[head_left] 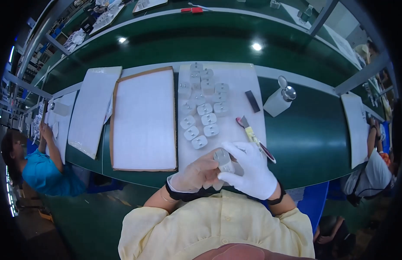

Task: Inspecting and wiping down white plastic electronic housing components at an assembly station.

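Green desk (305,130) lies wide before me, a white rectangular foam mat (246,86) on it carrying rows of small white plug adapters (200,117). Near its right edge rests a yellow-handled scraper (253,136). My left hand (194,175) and gloved right hand (253,171) grasp one white plug adapter (224,159) over the near edge; loosened fingers could drop it off the desk.

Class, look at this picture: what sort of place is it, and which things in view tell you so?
Probably a factory assembly line. Rows of identical white plug adapters lie on a white mat, both gloved hands hold one adapter, and other workers sit along the long green bench.
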Action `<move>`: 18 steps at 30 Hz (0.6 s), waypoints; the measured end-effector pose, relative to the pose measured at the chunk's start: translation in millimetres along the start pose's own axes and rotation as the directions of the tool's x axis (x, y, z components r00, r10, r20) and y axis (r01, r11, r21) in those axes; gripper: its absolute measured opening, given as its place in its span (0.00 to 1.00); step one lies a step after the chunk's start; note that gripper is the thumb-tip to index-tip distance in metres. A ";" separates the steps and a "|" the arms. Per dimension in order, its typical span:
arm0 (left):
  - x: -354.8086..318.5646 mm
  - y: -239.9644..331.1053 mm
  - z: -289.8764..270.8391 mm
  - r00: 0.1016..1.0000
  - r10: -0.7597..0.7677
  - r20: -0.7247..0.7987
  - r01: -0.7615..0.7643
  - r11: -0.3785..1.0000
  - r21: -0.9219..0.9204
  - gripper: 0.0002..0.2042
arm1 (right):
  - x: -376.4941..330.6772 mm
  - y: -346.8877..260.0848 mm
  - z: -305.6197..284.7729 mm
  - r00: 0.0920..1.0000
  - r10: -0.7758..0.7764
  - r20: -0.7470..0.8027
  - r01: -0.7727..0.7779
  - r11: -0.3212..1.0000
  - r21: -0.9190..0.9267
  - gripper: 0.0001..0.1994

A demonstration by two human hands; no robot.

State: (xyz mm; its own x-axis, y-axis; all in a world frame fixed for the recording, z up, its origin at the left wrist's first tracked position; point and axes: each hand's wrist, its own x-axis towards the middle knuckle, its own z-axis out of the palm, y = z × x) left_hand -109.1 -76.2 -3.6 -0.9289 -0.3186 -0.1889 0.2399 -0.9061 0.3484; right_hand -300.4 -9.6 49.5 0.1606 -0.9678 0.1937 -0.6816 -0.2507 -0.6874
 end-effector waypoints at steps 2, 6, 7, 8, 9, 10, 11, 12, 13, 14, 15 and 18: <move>2.2 -1.2 13.6 0.997 0.073 -0.038 -0.065 0.980 0.187 0.29 | -0.4 5.6 6.7 1.000 0.009 -0.024 -0.009 0.999 0.036 0.33; 14.8 3.4 -6.5 0.957 0.229 0.179 -0.289 0.671 0.683 0.25 | 1.0 14.6 18.6 0.991 0.033 -0.128 -0.020 0.994 0.104 0.33; 15.9 2.0 -13.4 0.923 0.237 0.304 -0.381 0.439 0.814 0.24 | 0.0 12.3 20.8 0.978 0.010 -0.206 0.003 0.998 0.063 0.33; 16.6 -4.1 -19.5 0.923 0.238 0.303 -0.381 0.440 0.813 0.24 | -1.2 10.3 23.2 0.959 -0.015 -0.282 0.022 1.000 0.021 0.33; 16.5 -14.0 -25.9 0.898 0.326 0.294 -0.426 0.485 0.764 0.27 | -2.7 8.7 26.2 0.960 -0.016 -0.280 0.023 0.999 0.022 0.33; 20.2 -19.7 -28.3 0.867 0.415 0.275 -0.475 0.525 0.706 0.31 | -1.0 11.3 29.2 0.955 0.009 -0.297 -0.009 1.000 0.002 0.33; 23.3 -22.8 -29.5 0.831 0.499 0.247 -0.525 0.555 0.645 0.35 | 0.3 13.8 31.9 0.949 0.032 -0.315 -0.040 0.999 -0.019 0.33; 26.1 -23.5 -31.7 0.828 0.504 0.244 -0.527 0.555 0.643 0.35 | 1.2 15.7 33.2 0.941 0.054 -0.334 -0.071 0.997 -0.039 0.34; 29.1 -23.1 -34.4 0.835 0.491 0.249 -0.496 0.473 0.728 0.29 | 1.9 17.0 33.5 0.943 0.051 -0.328 -0.068 0.997 -0.039 0.34; 32.0 -21.4 -35.2 0.842 0.476 0.253 -0.457 0.383 0.803 0.24 | 2.6 18.1 33.6 0.943 0.058 -0.328 -0.080 0.996 -0.051 0.34; 33.5 -21.3 -34.5 0.852 0.460 0.251 -0.411 0.289 0.865 0.19 | 2.0 18.5 34.6 0.942 0.069 -0.328 -0.094 0.994 -0.061 0.34; 39.8 -25.2 -22.4 0.874 0.446 0.193 -0.454 0.608 0.652 0.18 | 1.2 16.8 35.8 0.944 0.106 -0.311 -0.136 0.988 -0.076 0.35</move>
State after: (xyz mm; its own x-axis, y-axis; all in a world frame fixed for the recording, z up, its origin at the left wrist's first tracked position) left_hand -145.8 -72.3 -40.5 -0.7594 -0.6288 0.1673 0.3833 -0.2245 0.8959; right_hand -286.1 -15.7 13.1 -0.1426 -0.9337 0.3283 -0.7496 -0.1147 -0.6519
